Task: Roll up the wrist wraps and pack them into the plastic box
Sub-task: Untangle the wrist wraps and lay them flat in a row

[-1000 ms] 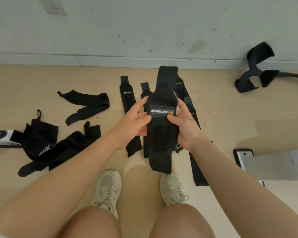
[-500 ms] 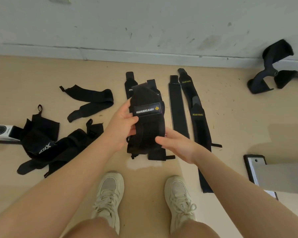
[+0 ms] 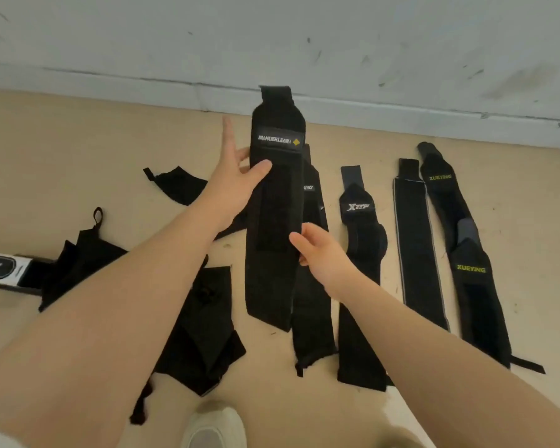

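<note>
shoe [image 3: 214, 428] at bottom edge. right hand [image 3: 320, 250] pinches wrap [image 3: 275, 221] mid-length on its right edge, left hand [image 3: 236, 179] higher up, thumb on front, fingers behind, index loose. wrap held flat, unrolled, over floor [image 3: 78, 150]. four more wraps [image 3: 417, 247] flat on floor to the right, wall [image 3: 337, 43] behind

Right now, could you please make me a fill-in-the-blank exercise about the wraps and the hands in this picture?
1. The left hand holds the wrap labelled ____.
2. The right hand touches that wrap's ____ edge.
3. The two wraps with yellow-green lettering read ____.
4. The wrap labelled ____ lies flat on the floor.

Missing words: MANUEKLEAR; right; XUEYING; XTEP
</note>
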`<action>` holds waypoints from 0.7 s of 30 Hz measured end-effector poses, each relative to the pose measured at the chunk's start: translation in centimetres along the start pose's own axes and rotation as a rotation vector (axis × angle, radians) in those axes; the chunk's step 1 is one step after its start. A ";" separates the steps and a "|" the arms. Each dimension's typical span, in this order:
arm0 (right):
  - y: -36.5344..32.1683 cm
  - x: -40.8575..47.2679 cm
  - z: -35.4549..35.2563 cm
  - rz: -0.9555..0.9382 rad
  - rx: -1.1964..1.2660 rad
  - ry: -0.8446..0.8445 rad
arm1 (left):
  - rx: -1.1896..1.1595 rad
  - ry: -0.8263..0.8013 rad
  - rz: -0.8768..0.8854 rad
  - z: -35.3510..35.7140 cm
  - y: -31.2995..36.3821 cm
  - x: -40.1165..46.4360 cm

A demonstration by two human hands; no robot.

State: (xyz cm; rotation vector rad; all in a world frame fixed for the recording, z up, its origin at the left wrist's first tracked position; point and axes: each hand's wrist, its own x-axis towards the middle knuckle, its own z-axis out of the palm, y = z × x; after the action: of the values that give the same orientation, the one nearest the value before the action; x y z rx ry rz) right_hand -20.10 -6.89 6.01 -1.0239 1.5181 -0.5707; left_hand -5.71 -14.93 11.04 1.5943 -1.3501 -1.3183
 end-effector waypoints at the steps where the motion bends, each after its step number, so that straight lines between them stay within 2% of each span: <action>1: 0.0 2.1 0.2 0.022 0.011 0.030 | 0.063 0.005 -0.045 -0.3 -1.6 1.4; 3: 1.4 5.3 0.9 0.112 -0.021 0.051 | 0.236 -0.013 -0.191 -0.7 -6.3 2.9; 5: 3.8 6.2 1.9 0.163 -0.127 0.010 | 0.537 -0.156 -0.269 -1.0 -11.9 2.1; 8: 8.3 4.9 3.8 0.090 -0.497 -0.158 | 1.070 -0.404 -0.212 -0.8 -18.8 -0.8; 11: 11.1 4.1 5.0 -0.036 -0.905 -0.263 | 1.307 -0.446 -0.153 -0.4 -21.5 -2.0; 14: 11.7 4.3 5.4 -0.059 -1.167 -0.256 | 1.311 -0.433 -0.118 -0.3 -21.5 -2.0; 16: 11.2 4.2 5.8 -0.028 -1.214 -0.201 | 1.119 -0.371 -0.119 -1.1 -20.6 -2.2; 17: 10.8 3.9 6.1 -0.051 -1.218 -0.162 | 0.990 -0.285 -0.110 -1.7 -20.2 -2.6; 19: 10.0 3.0 6.6 -0.211 -1.224 -0.102 | 0.845 -0.053 -0.043 -3.1 -20.0 -3.7; 21: 9.3 1.9 7.5 -0.417 -1.231 -0.153 | 0.951 0.046 -0.064 -4.4 -20.8 -5.5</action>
State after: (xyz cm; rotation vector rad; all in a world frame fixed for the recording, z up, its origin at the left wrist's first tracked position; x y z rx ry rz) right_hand -15.53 -2.44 -4.30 -2.2823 1.4729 0.2714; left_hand 4.91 -4.95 -5.43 2.2449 -2.0706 -0.6496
